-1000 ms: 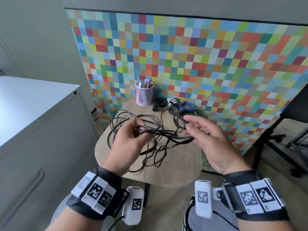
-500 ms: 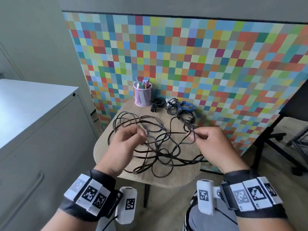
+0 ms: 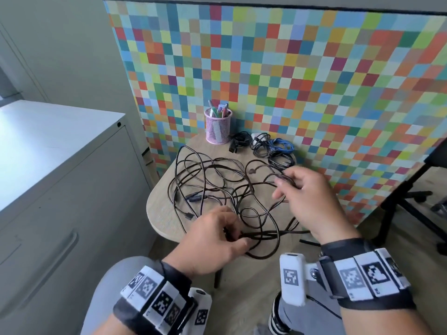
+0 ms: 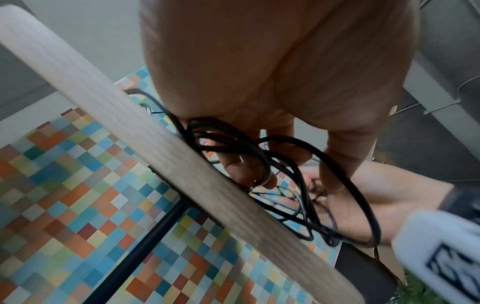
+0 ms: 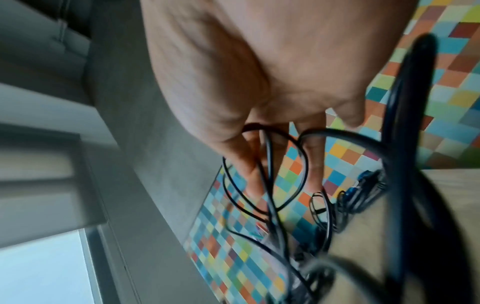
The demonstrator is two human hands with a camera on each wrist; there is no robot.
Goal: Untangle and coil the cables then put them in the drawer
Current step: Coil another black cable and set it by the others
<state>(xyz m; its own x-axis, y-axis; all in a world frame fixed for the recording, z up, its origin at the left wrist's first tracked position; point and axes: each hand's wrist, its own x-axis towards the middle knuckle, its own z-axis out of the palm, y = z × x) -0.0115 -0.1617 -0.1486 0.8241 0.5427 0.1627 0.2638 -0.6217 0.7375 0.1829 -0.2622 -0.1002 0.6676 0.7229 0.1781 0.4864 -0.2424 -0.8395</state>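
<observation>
The tangled black cable (image 3: 217,187) sprawls across the small table (image 3: 164,213), its mass left and far of my hands. My left hand (image 3: 212,240) grips several strands at the near edge; my right hand (image 3: 307,199), farther and right, pinches one loop. Open room lies right, toward the coiled cables (image 3: 273,148); the closed drawer (image 3: 48,250) sits left

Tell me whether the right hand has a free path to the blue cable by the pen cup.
Probably yes: the right hand is just short of the blue cable, though it holds black cable loops.
</observation>
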